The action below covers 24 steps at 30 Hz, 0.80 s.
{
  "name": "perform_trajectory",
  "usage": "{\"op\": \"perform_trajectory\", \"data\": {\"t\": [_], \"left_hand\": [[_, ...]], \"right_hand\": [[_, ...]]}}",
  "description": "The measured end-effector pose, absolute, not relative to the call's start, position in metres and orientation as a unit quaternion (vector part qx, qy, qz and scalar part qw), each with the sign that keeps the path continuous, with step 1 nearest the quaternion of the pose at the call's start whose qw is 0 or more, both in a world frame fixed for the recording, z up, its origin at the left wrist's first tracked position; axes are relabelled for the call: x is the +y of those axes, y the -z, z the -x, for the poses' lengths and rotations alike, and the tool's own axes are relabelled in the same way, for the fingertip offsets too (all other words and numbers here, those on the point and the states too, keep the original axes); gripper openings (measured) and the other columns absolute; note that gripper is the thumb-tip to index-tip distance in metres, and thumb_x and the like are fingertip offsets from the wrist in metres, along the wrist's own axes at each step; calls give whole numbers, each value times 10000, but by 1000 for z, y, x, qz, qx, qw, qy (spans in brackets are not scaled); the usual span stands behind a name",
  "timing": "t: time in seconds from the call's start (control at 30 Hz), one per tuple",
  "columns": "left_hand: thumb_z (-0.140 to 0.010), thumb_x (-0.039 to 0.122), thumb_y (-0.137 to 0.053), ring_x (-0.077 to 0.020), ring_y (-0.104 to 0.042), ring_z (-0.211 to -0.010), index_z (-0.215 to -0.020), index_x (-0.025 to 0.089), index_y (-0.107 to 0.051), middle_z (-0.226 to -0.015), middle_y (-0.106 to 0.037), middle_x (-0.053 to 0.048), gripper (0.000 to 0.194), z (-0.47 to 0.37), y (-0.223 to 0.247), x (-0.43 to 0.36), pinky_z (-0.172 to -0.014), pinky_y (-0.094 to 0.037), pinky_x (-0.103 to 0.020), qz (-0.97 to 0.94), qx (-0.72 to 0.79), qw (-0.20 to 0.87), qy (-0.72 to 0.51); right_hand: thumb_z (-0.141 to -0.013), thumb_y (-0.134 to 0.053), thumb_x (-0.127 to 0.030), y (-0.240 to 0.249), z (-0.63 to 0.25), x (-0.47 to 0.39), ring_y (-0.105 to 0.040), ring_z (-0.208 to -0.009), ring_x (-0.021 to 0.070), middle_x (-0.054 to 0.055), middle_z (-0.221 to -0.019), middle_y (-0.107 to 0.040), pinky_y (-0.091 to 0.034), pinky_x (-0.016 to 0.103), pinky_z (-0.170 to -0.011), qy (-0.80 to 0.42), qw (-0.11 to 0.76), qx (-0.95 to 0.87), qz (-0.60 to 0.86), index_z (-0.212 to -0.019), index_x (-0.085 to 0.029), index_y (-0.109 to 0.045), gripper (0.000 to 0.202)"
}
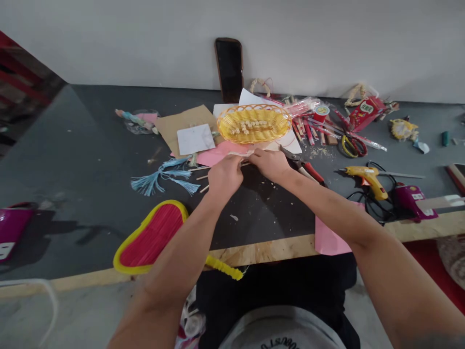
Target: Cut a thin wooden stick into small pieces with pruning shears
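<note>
A pale strip [241,153] lies right at the fingertips, between the left hand [224,175] and the right hand [271,164], at the near side of the yellow basket [254,138]. Its visible part runs mostly left to right, across the line of the forearms, with the left hand at its left end and the right hand at its right. Neither hand is clearly nearer to it: both touch it.

The left fingers are curled and seem to pinch the strip; the right fingers bend down over its other end and seem closed on it too, though the knuckles hide the exact contact. Pink paper [214,156] lies on the surface [254,213] just beyond the left hand and reaches toward the basket. Thin sticks [204,178] show to the left of the left hand, their ends pointing left, and the hand covers the rest; whether they touch the strip cannot be told. The pliers [313,172] lie just to the right of the right hand, partly behind its forearm.
</note>
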State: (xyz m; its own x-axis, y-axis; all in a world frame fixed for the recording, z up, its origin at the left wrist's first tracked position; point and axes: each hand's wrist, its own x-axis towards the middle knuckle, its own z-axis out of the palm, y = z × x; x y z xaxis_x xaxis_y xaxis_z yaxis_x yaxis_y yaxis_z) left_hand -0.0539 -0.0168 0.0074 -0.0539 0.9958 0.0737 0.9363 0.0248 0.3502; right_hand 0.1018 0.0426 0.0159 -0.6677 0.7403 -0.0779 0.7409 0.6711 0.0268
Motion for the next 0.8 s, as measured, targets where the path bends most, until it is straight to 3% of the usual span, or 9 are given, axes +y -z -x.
{"op": "perform_trajectory", "data": {"t": [0.27, 0.53, 0.8], "left_hand": [[-928, 165, -428, -272, -677, -1097, -1124, 186, -716, -1201, -728, -99, 349, 54, -5, -16, -844, -495, -336, -692, 703, 87, -142], [-907, 152, -413, -281, -675, -1083, -1078, 200, -723, -1162, -739, -103, 357, 54, -6, -17, -811, -494, -349, -694, 698, 73, -156], [-926, 241, -478, -259, -676, -1057, -1046, 199, -732, -1147, -732, -94, 283, 49, -11, -22, -823, -503, -330, -735, 652, 87, -163]], "right_hand": [[-1007, -416, -224, -20, -94, 49, -682, -1077, 244, 95, -1281, -656, -516, 311, -761, 53, 35, 899, -434, -1227, -242, -642, 315], [-988, -410, -159, -25, -77, 45, -672, -1106, 290, 201, -1235, -664, -533, 384, -854, 46, 51, 882, -466, -1247, -138, -623, 336], [-995, -416, -197, -36, -117, 36, -695, -1028, 282, 161, -1223, -663, -522, 348, -763, 48, 58, 883, -463, -1231, -164, -595, 298]]}}
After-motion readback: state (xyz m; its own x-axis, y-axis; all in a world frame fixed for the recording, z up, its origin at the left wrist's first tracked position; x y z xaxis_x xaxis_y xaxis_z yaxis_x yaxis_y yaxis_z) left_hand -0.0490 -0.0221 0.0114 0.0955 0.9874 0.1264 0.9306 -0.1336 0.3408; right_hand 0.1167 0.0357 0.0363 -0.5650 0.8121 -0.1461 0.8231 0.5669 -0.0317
